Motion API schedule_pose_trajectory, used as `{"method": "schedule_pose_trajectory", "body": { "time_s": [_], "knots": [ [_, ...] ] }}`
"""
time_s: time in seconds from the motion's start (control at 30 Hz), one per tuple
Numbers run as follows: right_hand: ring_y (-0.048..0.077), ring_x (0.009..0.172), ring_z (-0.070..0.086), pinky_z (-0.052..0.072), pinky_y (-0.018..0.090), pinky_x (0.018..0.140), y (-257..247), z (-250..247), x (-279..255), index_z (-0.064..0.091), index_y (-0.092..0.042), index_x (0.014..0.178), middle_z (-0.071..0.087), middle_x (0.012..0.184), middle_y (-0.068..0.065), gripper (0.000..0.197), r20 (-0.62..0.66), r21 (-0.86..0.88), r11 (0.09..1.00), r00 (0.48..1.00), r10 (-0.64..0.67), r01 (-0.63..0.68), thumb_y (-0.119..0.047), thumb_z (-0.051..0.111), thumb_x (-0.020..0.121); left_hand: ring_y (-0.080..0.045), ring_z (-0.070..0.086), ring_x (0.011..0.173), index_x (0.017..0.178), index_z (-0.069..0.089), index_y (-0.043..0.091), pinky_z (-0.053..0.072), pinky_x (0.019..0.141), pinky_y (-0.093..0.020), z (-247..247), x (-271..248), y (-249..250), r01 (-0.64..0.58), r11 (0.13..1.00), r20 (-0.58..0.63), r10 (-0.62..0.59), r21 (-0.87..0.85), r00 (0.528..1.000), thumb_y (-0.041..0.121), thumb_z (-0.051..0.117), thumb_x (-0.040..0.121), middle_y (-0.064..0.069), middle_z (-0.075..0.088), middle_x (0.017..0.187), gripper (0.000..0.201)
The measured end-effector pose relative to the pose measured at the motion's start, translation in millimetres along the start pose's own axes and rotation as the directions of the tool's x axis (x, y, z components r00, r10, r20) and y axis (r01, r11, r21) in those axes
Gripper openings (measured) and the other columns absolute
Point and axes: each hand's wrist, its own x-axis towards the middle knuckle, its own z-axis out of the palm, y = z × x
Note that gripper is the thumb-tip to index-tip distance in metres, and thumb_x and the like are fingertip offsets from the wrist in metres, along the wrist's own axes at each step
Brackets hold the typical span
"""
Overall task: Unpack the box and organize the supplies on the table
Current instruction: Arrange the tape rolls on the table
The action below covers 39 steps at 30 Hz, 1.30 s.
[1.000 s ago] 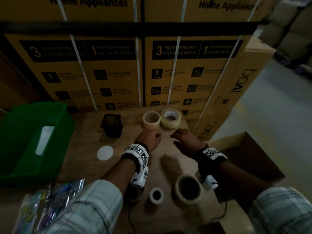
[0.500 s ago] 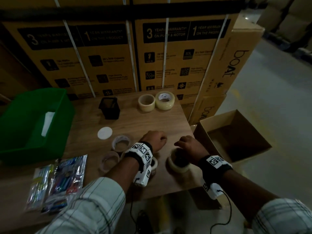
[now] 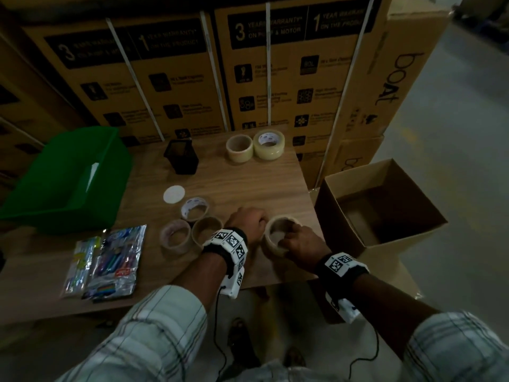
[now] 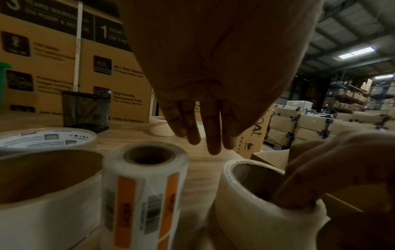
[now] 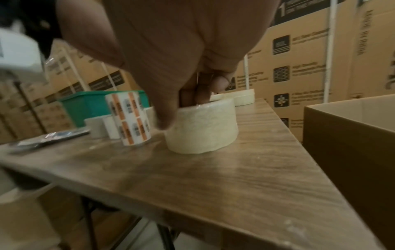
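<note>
Tape roll: a wide cream tape roll [image 3: 278, 237] stands flat on its end near the front right corner of the table [image 3: 256, 186], so that it cannot roll away.
Right hand: the right hand [image 3: 301, 239] is clamped on that roll, fingers hooked down into the core and the thumb pressed on the outer wall, a hold judged suited to lifting or sliding it in one move.
Left hand: the left hand [image 3: 249, 220] hangs just beside the roll with fingers apart and straight; nothing is held in it.
Label roll: a small label roll [image 4: 145, 189] with orange bars stands upright under the left wrist, between the cream roll and the grouped rolls.
Grouped rolls: three other rolls [image 3: 192, 224] are clustered to the left, touching or nearly so, which suggests sorting by kind.
Far pair: two tape rolls [image 3: 254, 146] are set side by side at the back edge.
Box: the cardboard box [image 3: 380, 205] sits open beside the table's right end; its floor looks bare, though one corner is in shadow.
Others: a mesh pen cup [image 3: 181, 157], a green bin [image 3: 66, 175] and packets [image 3: 107, 260] lie further left.
</note>
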Motion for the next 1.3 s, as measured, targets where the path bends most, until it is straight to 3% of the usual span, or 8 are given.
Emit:
{"method": "schedule_pose_trajectory", "body": {
  "time_s": [0.17, 0.37, 0.57, 0.67, 0.87, 0.93, 1.1, 1.3],
  "knots": [
    [0.032, 0.089, 0.069, 0.058, 0.037, 0.065, 2, -16, 6, 0.072, -0.019, 0.087, 0.074, 0.095, 0.005, 0.037, -0.147, 0.056, 0.996, 0.987, -0.057, 0.066, -0.02, 0.086, 0.052, -0.026, 0.063, 0.102, 0.103, 0.069, 0.025, 0.052, 0.091, -0.041, -14, -4, -1, 0.056, 0.998, -0.052, -0.057, -0.026, 0.997, 0.029, 0.045, 0.088, -0.001, 0.07, 0.111, 0.028],
    [0.033, 0.085, 0.069, 0.058, 0.035, 0.069, 16, -41, 40, 0.072, -0.019, 0.09, 0.074, 0.084, 0.002, 0.039, -0.234, 0.027, 0.994, 0.967, -0.097, 0.106, -0.016, 0.086, 0.053, -0.03, 0.062, 0.107, 0.11, 0.067, 0.021, 0.051, 0.091, -0.04, -45, 3, -21, 0.084, 0.996, -0.116, -0.081, 0.014, 0.99, 0.025, 0.046, 0.092, -0.006, 0.068, 0.116, 0.028],
    [0.029, 0.075, 0.069, 0.055, 0.028, 0.059, 31, -62, 98, 0.074, -0.024, 0.082, 0.074, 0.078, 0.0, 0.038, -0.263, -0.021, 0.998, 0.963, -0.055, 0.051, -0.022, 0.088, 0.047, -0.032, 0.061, 0.105, 0.106, 0.066, 0.013, 0.05, 0.089, -0.038, -64, 40, -54, 0.127, 0.992, -0.047, -0.127, 0.012, 0.991, 0.026, 0.044, 0.095, -0.012, 0.066, 0.114, 0.028],
    [0.031, 0.077, 0.069, 0.056, 0.03, 0.059, 41, -68, 136, 0.075, -0.021, 0.079, 0.075, 0.079, 0.002, 0.03, -0.268, -0.002, 1.0, 0.963, -0.001, 0.0, -0.018, 0.086, 0.051, -0.032, 0.06, 0.104, 0.108, 0.066, 0.012, 0.05, 0.09, -0.039, -73, 65, -73, 0.148, 0.989, -0.024, -0.149, -0.012, 0.989, 0.027, 0.043, 0.095, -0.013, 0.066, 0.115, 0.03],
    [0.037, 0.117, 0.056, 0.055, 0.046, 0.082, 72, -51, 208, 0.069, -0.02, 0.109, 0.068, 0.116, 0.01, 0.04, -0.142, 0.077, 0.986, 0.977, 0.156, -0.146, -0.012, 0.068, 0.07, -0.032, 0.061, 0.102, 0.108, 0.064, 0.011, 0.048, 0.087, -0.036, -87, 112, -103, 0.119, 0.991, -0.015, -0.121, -0.061, 0.993, 0.027, 0.041, 0.097, -0.014, 0.066, 0.114, 0.03],
    [0.039, 0.114, 0.057, 0.055, 0.046, 0.08, 77, -40, 224, 0.068, -0.019, 0.111, 0.066, 0.119, 0.013, 0.044, -0.104, 0.126, 0.974, 0.974, 0.2, -0.187, -0.011, 0.068, 0.068, -0.031, 0.061, 0.102, 0.106, 0.064, 0.011, 0.046, 0.086, -0.034, -89, 124, -108, 0.096, 0.993, -0.002, -0.097, -0.068, 0.995, 0.025, 0.041, 0.097, -0.014, 0.065, 0.112, 0.028],
    [0.038, 0.129, 0.044, 0.046, 0.044, 0.098, 81, -29, 251, 0.067, -0.013, 0.115, 0.054, 0.135, 0.015, 0.037, 0.0, 0.122, 0.952, 0.96, 0.281, -0.279, -0.011, 0.06, 0.079, -0.029, 0.062, 0.101, 0.105, 0.066, 0.012, 0.047, 0.087, -0.034, -88, 151, -117, 0.036, 0.992, 0.036, -0.032, -0.12, 0.999, 0.022, 0.044, 0.096, -0.011, 0.068, 0.109, 0.026],
    [0.036, 0.13, 0.043, 0.047, 0.041, 0.095, 83, -26, 256, 0.068, -0.013, 0.111, 0.054, 0.135, 0.016, 0.03, 0.025, 0.148, 0.933, 0.944, 0.328, -0.328, -0.013, 0.058, 0.083, -0.03, 0.063, 0.095, 0.097, 0.065, 0.013, 0.052, 0.085, -0.039, -79, 172, -124, 0.024, 0.992, 0.059, -0.017, -0.125, 0.998, 0.024, 0.043, 0.094, -0.01, 0.069, 0.102, 0.025]
  ]
}}
